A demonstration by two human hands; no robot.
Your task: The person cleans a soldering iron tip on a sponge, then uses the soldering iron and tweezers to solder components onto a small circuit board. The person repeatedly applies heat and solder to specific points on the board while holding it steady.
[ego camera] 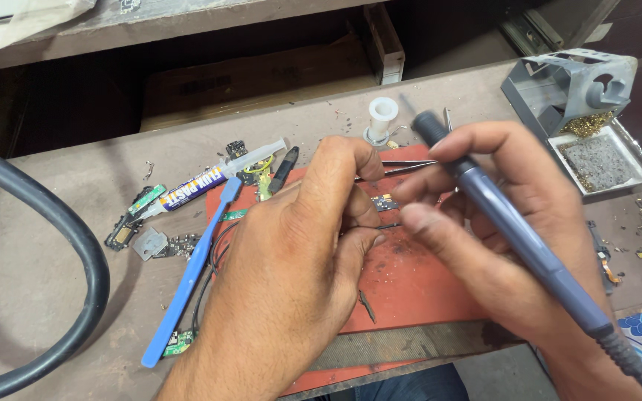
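- Your left hand [302,245] is closed in a pinch around the tweezers [403,166], whose 2 thin dark prongs run out to the right above the fingers.
- Your right hand [499,223] is wrapped around the grey-blue soldering iron [510,230], held like a pen; its dark upper end points away from you and its cable leaves at the lower right.
- Between the 2 hands lies a small circuit board [385,202] on the red mat [410,286], just beside your left fingertips.
- The red mat rests on the brown bench [53,223], under both hands.
- Left of your left hand, a blue plastic pry tool [187,286] lies slantwise across the mat's edge.
- Above it, a syringe of paste [202,182] lies on the bench, near several loose phone parts [139,230].
- A white spool [382,117] stands behind the mat.
- At the far right, a metal iron stand [570,85] sits with a tray of brass wool [600,160].
- A thick black hose [68,245] curves along the left.
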